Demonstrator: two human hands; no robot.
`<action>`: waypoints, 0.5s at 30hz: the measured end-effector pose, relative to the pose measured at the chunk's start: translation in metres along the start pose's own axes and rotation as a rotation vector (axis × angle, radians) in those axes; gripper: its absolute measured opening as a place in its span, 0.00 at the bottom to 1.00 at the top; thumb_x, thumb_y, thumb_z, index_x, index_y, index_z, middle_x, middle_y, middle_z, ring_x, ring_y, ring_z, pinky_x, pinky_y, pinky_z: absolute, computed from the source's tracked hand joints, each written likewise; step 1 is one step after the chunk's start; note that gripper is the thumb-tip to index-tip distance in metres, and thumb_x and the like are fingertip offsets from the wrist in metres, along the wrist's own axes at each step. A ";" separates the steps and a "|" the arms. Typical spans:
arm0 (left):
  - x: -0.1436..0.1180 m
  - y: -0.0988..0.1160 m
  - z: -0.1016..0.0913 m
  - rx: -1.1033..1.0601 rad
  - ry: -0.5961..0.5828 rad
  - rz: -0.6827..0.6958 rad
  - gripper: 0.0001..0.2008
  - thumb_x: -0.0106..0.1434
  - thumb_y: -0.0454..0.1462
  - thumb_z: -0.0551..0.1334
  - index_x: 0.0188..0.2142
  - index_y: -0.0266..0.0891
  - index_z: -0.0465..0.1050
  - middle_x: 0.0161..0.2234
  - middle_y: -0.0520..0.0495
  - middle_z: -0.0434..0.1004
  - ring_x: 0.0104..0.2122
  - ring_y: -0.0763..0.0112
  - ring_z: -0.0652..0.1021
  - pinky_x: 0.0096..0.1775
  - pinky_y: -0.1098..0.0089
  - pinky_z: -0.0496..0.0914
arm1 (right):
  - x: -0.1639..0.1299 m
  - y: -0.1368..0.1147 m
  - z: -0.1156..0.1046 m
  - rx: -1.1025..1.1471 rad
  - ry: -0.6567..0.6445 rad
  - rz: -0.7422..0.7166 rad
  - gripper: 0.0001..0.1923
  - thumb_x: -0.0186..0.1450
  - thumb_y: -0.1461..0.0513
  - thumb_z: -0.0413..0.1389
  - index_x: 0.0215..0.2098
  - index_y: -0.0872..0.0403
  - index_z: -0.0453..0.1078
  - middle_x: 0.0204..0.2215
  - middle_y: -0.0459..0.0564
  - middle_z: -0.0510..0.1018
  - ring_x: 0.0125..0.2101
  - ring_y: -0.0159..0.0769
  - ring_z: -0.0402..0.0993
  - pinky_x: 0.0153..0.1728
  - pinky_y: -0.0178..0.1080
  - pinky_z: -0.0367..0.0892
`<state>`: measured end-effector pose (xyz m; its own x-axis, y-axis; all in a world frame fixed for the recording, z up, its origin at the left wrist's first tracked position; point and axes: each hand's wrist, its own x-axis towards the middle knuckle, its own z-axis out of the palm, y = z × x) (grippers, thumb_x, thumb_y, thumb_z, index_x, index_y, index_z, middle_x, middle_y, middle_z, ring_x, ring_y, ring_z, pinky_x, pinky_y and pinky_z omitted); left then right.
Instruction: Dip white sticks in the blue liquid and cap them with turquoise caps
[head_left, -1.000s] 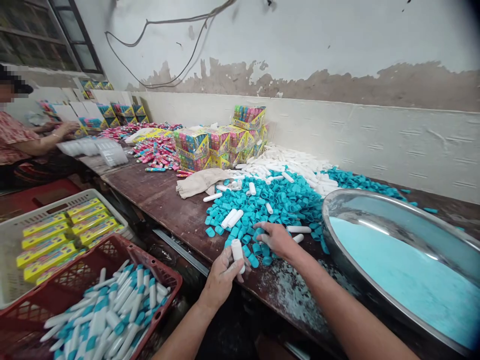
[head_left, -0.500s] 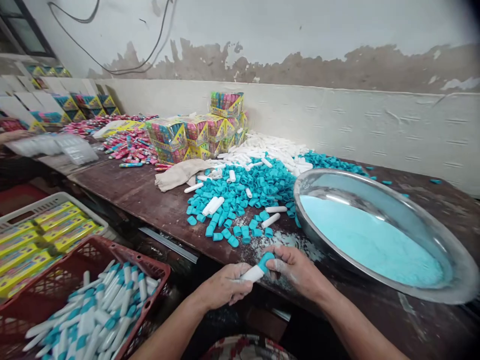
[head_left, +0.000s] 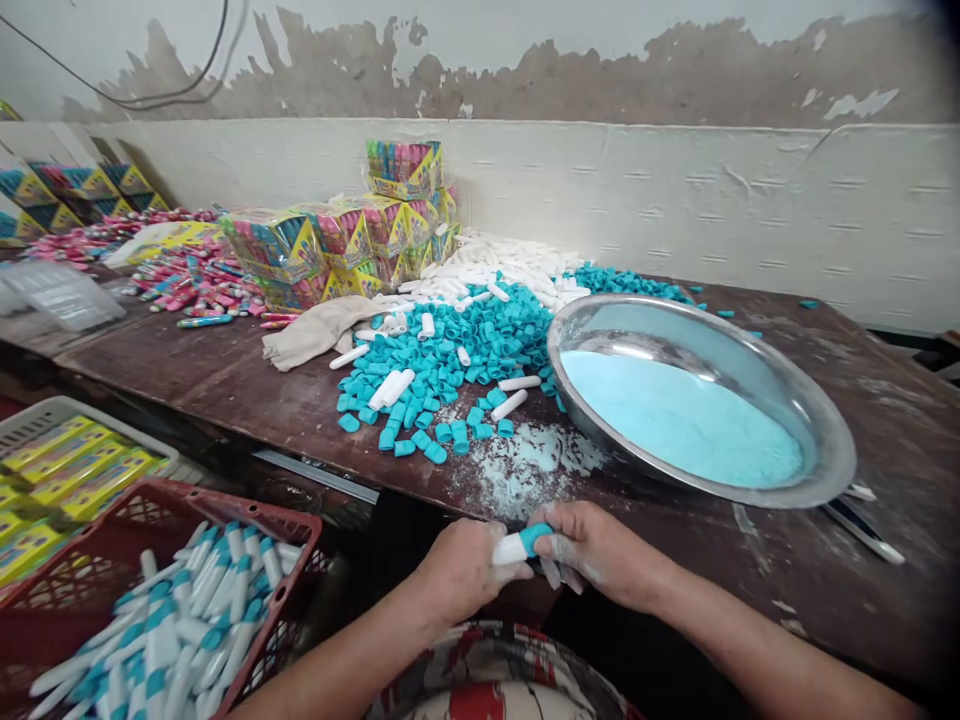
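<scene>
Between my two hands, at the table's front edge, is a white plastic tube point(head_left: 508, 550) with a teal cap point(head_left: 534, 538) on its right end. My left hand point(head_left: 466, 565) is closed round the white body, hiding its left end. The fingers of my right hand point(head_left: 589, 550) pinch the cap; powder whitens the fingertips. Beyond my hands lies a heap of loose teal caps point(head_left: 465, 345), with white tubes point(head_left: 517, 258) piled behind. To the right rests a wide steel basin point(head_left: 570, 385) holding pale blue powder point(head_left: 675, 415).
A red crate point(head_left: 300, 560) of capped tubes stands lower left, beside a pale crate point(head_left: 45, 408) of yellow boxes. Display boxes point(head_left: 360, 235) and a cloth glove point(head_left: 319, 330) lie farther back. A metal tool point(head_left: 862, 530) sits right of the basin. Powder point(head_left: 525, 465) is spilled on the table point(head_left: 247, 385).
The view has turned right and down, so the table things appear farther left and higher. Both hands still grip the capped tube, and less of its white body shows.
</scene>
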<state>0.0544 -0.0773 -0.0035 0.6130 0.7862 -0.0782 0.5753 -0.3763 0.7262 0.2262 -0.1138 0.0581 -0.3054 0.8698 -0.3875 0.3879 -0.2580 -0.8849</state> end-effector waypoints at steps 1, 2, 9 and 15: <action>0.001 0.002 0.002 0.028 0.003 -0.003 0.14 0.48 0.47 0.63 0.21 0.39 0.70 0.17 0.52 0.67 0.18 0.72 0.65 0.22 0.73 0.51 | 0.001 0.002 0.003 0.031 0.016 0.025 0.07 0.56 0.61 0.48 0.21 0.54 0.61 0.13 0.39 0.66 0.11 0.24 0.55 0.14 0.28 0.51; 0.001 0.003 0.003 0.046 0.000 -0.006 0.14 0.49 0.48 0.63 0.21 0.40 0.70 0.17 0.51 0.68 0.18 0.72 0.66 0.22 0.73 0.51 | 0.002 0.004 0.006 0.050 0.045 0.037 0.07 0.55 0.62 0.47 0.20 0.54 0.60 0.12 0.39 0.65 0.11 0.24 0.54 0.14 0.29 0.50; -0.004 0.009 0.009 0.086 0.000 -0.017 0.12 0.55 0.45 0.57 0.24 0.39 0.71 0.21 0.45 0.73 0.19 0.68 0.70 0.22 0.72 0.52 | 0.000 0.019 0.025 -0.123 0.328 -0.109 0.08 0.54 0.60 0.46 0.19 0.52 0.57 0.13 0.39 0.58 0.17 0.28 0.54 0.21 0.32 0.52; -0.027 -0.013 -0.008 0.166 0.005 -0.019 0.10 0.53 0.44 0.59 0.23 0.41 0.70 0.19 0.48 0.72 0.17 0.71 0.68 0.21 0.73 0.52 | 0.018 0.014 0.046 -0.176 0.089 -0.091 0.08 0.57 0.58 0.46 0.25 0.53 0.63 0.14 0.40 0.63 0.18 0.29 0.58 0.22 0.32 0.55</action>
<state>0.0253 -0.0898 -0.0053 0.5984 0.7964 -0.0872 0.6686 -0.4365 0.6020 0.1863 -0.1209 0.0270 -0.2713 0.9218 -0.2768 0.5107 -0.1059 -0.8532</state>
